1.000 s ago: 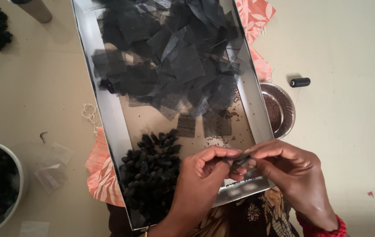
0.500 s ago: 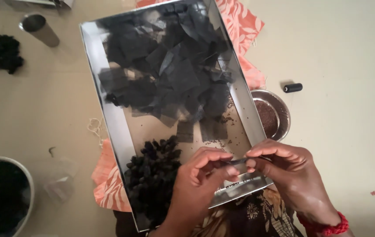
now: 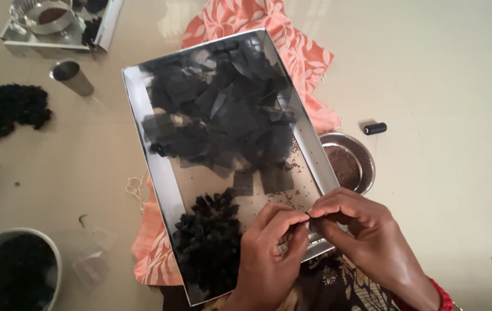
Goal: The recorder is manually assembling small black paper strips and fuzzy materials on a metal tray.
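- The shallow rectangular steel tray [image 3: 162,178] is the landmark, lying on an orange flowered cloth [image 3: 292,52] on the pale floor
- A heap of sheer black mesh squares [image 3: 223,112] fills the tray's far half, a large stock not yet used
- A pile of small black tied bundles [image 3: 208,245] sits in its near left corner, apparently the finished share
- Left hand [image 3: 266,256] and right hand [image 3: 367,236] meet over the tray's near right edge, fingertips pinched shut on one small dark mesh piece [image 3: 310,222], which is mostly hidden
- A round steel bowl of brown grains [image 3: 346,164] touches the tray's right side
- A black thread spool [image 3: 375,128] lies further right
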